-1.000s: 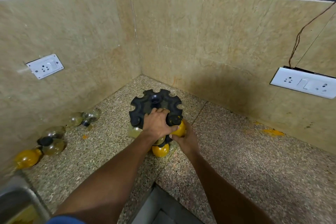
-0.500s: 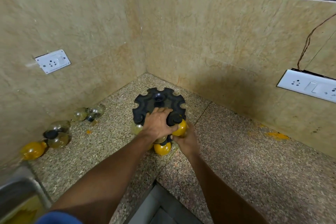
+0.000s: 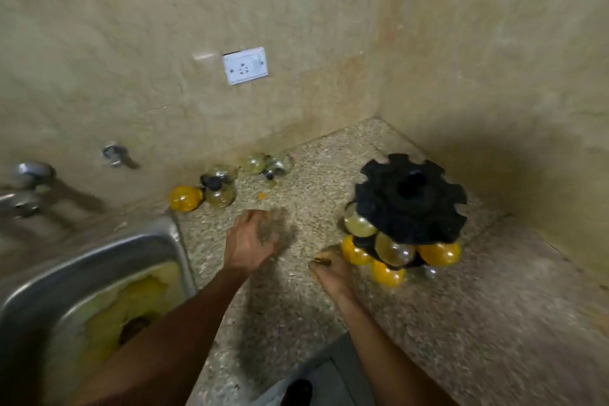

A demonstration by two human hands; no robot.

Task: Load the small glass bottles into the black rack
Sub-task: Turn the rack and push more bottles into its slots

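Reaching hand: the left hand (image 3: 248, 242) is stretched out over the speckled countertop (image 3: 461, 323), fingers spread and relaxed, holding nothing — it hangs between the rack and the loose bottles by the wall.
Other hand: the right hand (image 3: 331, 270) sits low at the near-left foot of the black rack (image 3: 410, 196), just beside the lowest bottles; its fingers look curled under, but the blur hides whether they grip anything, so I cannot tell.
Rack: black, round, with notches cut around its top edge, standing upright on the counter near the corner of the two walls.
Loaded bottles: round glass bottles (image 3: 393, 249) hang around the rack's lower near side — some yellow, some clear or pale.
Loose bottles: a cluster (image 3: 219, 189) lies against the foot of the left wall, well apart from the rack; one yellow bottle (image 3: 185, 198) is at its near end, with clear ones beyond it towards the corner.
Sink: a steel sink (image 3: 82, 260) is set into the counter at the near left, yellow liquid or residue in its basin.
Wall: a white socket plate (image 3: 245, 65) is fixed above the loose bottles; metal tap fittings (image 3: 29, 175) stick out at the far left.
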